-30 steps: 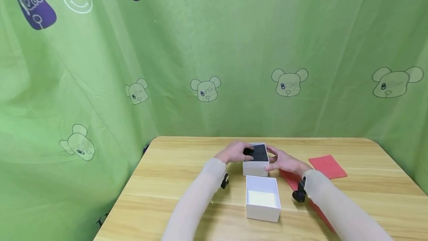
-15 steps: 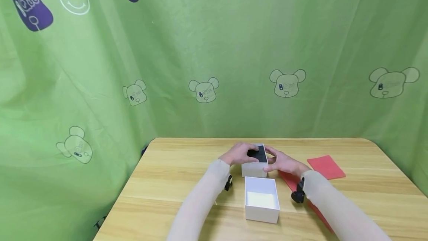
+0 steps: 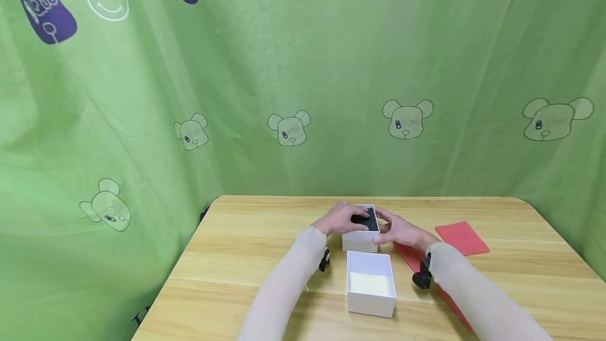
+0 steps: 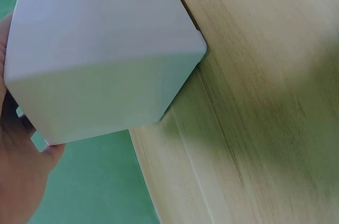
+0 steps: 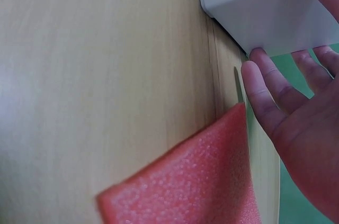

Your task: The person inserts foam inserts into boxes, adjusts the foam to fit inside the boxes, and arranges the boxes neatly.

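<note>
A white box [image 3: 360, 242] stands upright near the table's far side, with a flat black pad [image 3: 372, 221] set inside, just below its rim. My left hand [image 3: 340, 219] reaches over the left rim, thumb and fingers extended and resting on the pad. From the right, my right hand [image 3: 400, 229] holds the box, thumb at the near corner and fingers along the right side. In the right wrist view those fingers reach around the white wall [image 5: 270, 17]. The left wrist view shows the box's smooth outer side [image 4: 100, 28], with the left fingertips hidden.
Closer to me sits a second white open box [image 3: 371, 305] with a pale bottom. A red foam sheet [image 3: 461, 237] lies at the right. Another red foam piece [image 3: 410, 257] lies partly under the right forearm. A green curtain [image 3: 350, 162] hangs behind the table [image 3: 265, 257].
My left hand has shifted slightly right over the box. The black pad now sits lower within the rim. My right hand has stayed at the box's right side.
</note>
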{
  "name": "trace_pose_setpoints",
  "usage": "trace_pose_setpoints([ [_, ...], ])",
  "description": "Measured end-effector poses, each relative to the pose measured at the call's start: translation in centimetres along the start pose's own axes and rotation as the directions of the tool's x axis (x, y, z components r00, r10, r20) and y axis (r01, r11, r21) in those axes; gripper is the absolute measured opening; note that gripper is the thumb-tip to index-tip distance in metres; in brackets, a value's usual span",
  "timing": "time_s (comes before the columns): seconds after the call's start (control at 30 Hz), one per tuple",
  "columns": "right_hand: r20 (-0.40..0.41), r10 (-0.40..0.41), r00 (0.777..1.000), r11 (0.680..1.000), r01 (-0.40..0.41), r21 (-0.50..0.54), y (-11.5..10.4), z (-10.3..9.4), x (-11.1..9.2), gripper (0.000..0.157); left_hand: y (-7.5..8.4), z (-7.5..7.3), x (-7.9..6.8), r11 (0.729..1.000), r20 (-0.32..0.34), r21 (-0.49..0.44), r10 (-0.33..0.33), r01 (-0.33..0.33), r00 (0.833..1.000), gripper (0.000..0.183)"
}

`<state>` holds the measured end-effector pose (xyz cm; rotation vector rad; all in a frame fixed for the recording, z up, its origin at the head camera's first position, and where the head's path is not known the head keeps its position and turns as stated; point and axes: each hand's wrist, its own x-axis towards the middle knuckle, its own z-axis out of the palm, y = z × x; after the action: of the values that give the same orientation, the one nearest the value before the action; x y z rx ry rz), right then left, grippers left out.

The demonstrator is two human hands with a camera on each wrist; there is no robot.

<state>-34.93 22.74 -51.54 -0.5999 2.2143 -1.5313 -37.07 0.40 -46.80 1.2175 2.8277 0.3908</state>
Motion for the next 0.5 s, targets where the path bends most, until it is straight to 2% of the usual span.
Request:
trace_pose_setpoints([
  [0.27, -0.008, -0.007, 1.0, 1.0, 0.007, 0.003, 0.21, 0.06, 0.14, 0.101, 0.15, -0.02, -0.23, 1.0, 0.037, 0.007, -0.012, 0.012, 0.999, 0.046],
  [0.5, 0.002, -0.029, 1.0, 0.999, 0.029, 0.021, 0.4, -0.06, 0.16, 0.101, 0.09, 0.1, -0.11, 1.0, 0.041, 0.015, -0.01, 0.009, 0.999, 0.045],
])
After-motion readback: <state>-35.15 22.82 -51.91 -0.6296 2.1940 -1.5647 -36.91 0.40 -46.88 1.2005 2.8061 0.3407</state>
